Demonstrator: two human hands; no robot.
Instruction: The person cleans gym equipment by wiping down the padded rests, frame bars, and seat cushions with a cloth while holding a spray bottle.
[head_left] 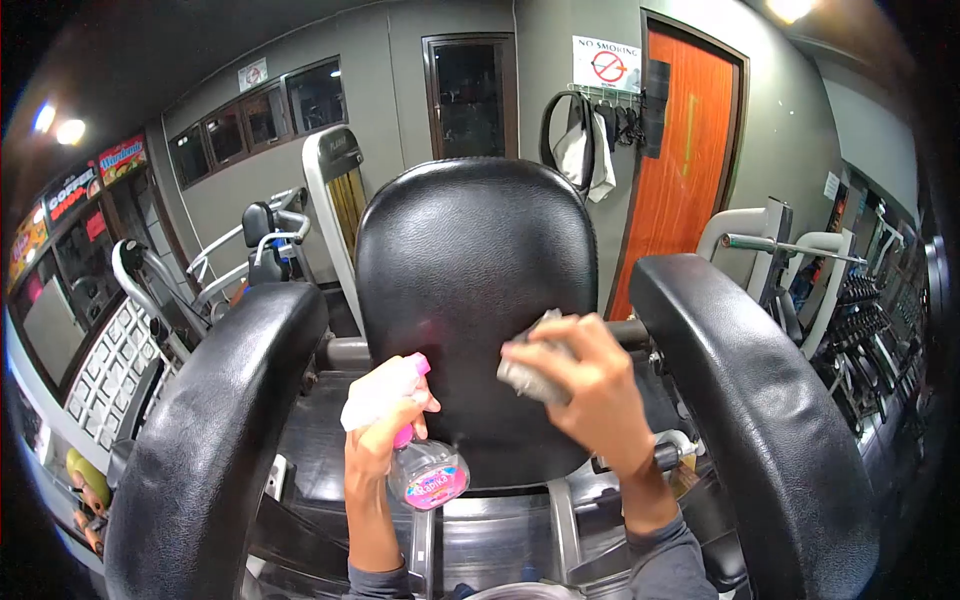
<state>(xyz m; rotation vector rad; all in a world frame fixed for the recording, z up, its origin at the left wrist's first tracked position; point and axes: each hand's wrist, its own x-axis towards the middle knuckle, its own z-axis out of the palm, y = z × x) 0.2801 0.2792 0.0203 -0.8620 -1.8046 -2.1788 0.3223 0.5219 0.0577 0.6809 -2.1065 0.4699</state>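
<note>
My left hand [388, 408] is closed round the neck of a clear spray bottle [432, 474] with a pink nozzle and a pink label. Something white, perhaps a cloth or tissue, shows at the back of that hand. A crumpled grey cloth [540, 372] is gripped in my right hand [592, 385]. Both hands are in front of the black padded backrest [475, 250] of a gym machine. Whether the cloth touches the padding I cannot tell.
Black padded arms flank the backrest, a left pad [215, 420] and a right pad [755, 410]. Behind stand another machine [265, 240], an orange door [685, 150] and a rack with hanging things [600, 130]. Dumbbells [860, 320] line the right side.
</note>
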